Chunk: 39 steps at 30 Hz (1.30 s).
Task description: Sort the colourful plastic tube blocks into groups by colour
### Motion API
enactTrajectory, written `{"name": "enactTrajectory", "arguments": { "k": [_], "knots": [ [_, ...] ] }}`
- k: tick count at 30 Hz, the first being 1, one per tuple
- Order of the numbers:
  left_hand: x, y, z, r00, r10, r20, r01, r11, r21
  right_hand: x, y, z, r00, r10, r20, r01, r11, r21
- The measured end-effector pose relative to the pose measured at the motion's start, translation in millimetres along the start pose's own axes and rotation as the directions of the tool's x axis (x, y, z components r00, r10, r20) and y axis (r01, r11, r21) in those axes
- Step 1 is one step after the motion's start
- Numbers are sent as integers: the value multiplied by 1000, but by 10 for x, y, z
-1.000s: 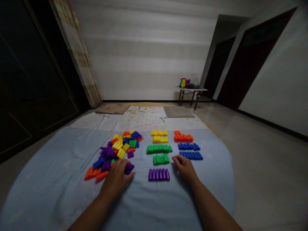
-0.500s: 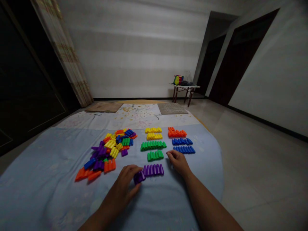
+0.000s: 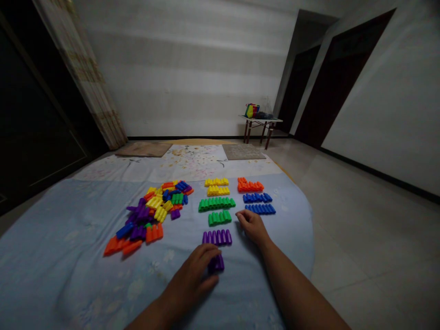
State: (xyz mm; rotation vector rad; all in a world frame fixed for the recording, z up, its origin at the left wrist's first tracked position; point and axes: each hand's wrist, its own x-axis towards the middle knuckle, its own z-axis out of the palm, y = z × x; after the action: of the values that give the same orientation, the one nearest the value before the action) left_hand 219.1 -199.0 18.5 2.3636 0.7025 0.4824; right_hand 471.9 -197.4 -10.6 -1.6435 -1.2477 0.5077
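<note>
My left hand [image 3: 197, 275] has its thumb and fingers around a small purple plastic block piece [image 3: 217, 263], partly hidden by the fingers. Just beyond it lies a row of purple bullet-shaped blocks [image 3: 217, 237]. My right hand [image 3: 252, 225] rests on the cloth with its fingers curled together, and nothing shows in them. It is beside the short green row [image 3: 220, 217] and just below the blue rows [image 3: 260, 209]. Farther back are a longer green row [image 3: 217, 204], yellow rows [image 3: 217, 190] and orange rows [image 3: 250, 186].
A mixed heap of coloured blocks [image 3: 154, 201] lies to the left, with orange pieces [image 3: 115, 246] at its near end. The table wears a pale blue cloth [image 3: 85, 220]. Two flat boards [image 3: 144, 149] lie at its far side. A small side table [image 3: 261, 119] stands beyond.
My left hand has moved right and nearer with the purple piece, from the row's left end to in front of it. My right hand has stayed beside the green row.
</note>
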Motion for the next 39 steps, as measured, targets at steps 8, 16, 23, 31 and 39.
{"name": "enactTrajectory", "arguments": {
  "k": [8,16,23,31,39],
  "knots": [
    [-80,1,-13,982,-35,-186,40,999,23,-10,-40,-5,1000,-16,-9,16,1000,8],
    [315,-110,-240,881,-338,-330,308,941,-142,-53,-123,8,994,-106,-7,104,985,-135],
    [825,-355,-227,842,-510,-174,399,807,-435,-28,-163,54,994,-112,4,110,970,-218],
    [939,-432,-178,834,-536,-130,409,759,-506,-17,-243,96,989,-91,116,118,960,-254],
    [992,-522,-197,819,-560,-127,413,729,-546,14,-257,148,982,-112,154,159,928,-338]
  ]
}}
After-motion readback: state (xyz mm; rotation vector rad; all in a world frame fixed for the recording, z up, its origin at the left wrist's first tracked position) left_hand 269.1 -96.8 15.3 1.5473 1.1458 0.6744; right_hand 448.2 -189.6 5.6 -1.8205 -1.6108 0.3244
